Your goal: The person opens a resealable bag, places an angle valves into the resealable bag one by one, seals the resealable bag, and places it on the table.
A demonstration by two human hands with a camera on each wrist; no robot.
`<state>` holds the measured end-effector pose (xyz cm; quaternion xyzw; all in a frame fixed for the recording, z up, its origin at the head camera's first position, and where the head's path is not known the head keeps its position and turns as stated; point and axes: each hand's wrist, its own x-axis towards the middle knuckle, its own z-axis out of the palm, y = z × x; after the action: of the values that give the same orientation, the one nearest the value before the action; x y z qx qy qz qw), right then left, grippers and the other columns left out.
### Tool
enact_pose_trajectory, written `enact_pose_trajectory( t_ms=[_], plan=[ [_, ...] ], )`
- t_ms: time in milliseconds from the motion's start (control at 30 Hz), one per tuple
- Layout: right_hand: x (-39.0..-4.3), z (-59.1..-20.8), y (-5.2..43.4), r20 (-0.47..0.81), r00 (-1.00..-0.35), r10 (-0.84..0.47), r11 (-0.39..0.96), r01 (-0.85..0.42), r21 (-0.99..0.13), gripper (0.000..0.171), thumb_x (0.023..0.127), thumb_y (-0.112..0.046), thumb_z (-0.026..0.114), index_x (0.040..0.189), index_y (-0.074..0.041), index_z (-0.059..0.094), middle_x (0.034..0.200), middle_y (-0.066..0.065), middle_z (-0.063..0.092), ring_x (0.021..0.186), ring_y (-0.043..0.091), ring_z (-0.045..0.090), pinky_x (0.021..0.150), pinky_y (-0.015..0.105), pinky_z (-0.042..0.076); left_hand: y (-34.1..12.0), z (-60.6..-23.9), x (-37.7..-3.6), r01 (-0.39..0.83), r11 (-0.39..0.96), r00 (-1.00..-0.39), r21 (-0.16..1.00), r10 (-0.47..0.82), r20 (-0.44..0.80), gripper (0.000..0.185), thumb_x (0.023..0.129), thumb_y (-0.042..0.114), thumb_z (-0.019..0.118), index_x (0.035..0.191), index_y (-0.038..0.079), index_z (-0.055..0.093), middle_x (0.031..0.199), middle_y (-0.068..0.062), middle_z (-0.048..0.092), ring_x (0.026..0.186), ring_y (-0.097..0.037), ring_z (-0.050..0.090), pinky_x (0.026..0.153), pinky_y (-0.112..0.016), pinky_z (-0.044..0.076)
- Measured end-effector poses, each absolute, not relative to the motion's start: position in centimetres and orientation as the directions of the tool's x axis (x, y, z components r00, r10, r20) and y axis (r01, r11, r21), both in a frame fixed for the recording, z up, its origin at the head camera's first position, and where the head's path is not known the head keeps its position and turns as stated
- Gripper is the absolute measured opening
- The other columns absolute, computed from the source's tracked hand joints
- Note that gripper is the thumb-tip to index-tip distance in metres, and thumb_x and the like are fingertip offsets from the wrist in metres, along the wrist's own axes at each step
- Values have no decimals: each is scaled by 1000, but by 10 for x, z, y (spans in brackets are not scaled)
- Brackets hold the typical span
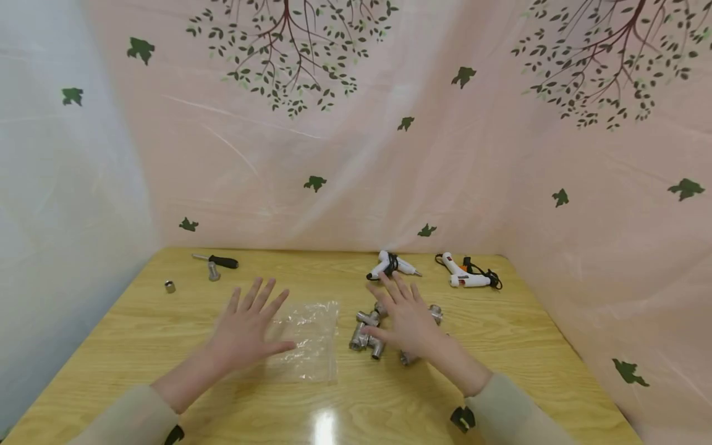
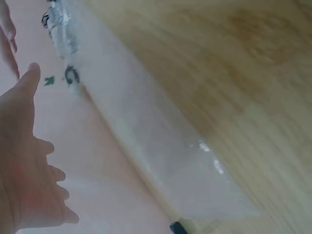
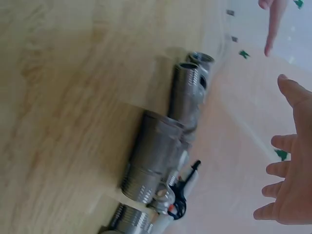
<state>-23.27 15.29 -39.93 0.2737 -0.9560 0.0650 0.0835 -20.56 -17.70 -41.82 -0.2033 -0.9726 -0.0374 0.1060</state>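
I see the left hand (image 1: 245, 327) and right hand (image 1: 414, 324) spread, gripping nothing. Clear plastic bag (image 1: 314, 346) and metal pipe fittings (image 1: 358, 337) lie inward from the surface's far edge, seemingly for reach; glue guns (image 1: 470, 280) sit nearer that edge, presumably out of the way.

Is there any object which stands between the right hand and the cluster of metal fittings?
Nothing visible stands between the right hand and the cluster of metal fittings; the clear plastic bag lies to its left in the head view.
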Motion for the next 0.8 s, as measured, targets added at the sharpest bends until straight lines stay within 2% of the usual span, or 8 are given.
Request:
enact_pose_trajectory(
  t_ms=[167,300,467,667,800],
  plan=[
    [-231,-415,140,144,-813,-564,807,-580,-111,89,84,-65,52,153,-23,16,158,4,3,144,28,2,112,56,11,-173,-433,-208,441,895,-883,61,420,210,100,77,72,55,152,17,20,158,-11,7,144,-33,1,110,-61,2],
    [-230,-430,131,104,-781,-616,769,-624,-136,90,84,-65,53,153,-18,18,158,7,8,144,30,8,112,54,14,-168,-444,-209,485,870,-864,93,460,203,102,78,70,55,153,15,14,158,-11,7,144,-33,4,111,-60,8],
    [-231,-441,123,52,-741,-669,732,-670,-125,89,83,-68,51,150,-13,28,154,14,24,140,36,22,110,55,22,-160,-452,-208,525,820,-850,228,494,182,105,78,66,59,153,12,10,157,-11,9,143,-35,10,110,-57,17],
    [-241,-446,115,16,-689,-724,685,-722,-96,79,85,-66,50,145,-17,38,143,15,42,135,36,32,107,59,25,-152,-460,-208,516,753,-850,408,508,136,104,76,62,65,153,16,13,154,-13,23,138,-37,27,108,-56,24],
    [-251,-447,107,8,-659,-752,655,-748,-105,72,87,-61,52,145,-20,40,139,13,47,135,35,34,106,62,22,-145,-461,-210,479,723,-859,498,503,98,99,78,59,66,153,18,16,151,-14,31,134,-38,32,107,-57,25]
  ],
)
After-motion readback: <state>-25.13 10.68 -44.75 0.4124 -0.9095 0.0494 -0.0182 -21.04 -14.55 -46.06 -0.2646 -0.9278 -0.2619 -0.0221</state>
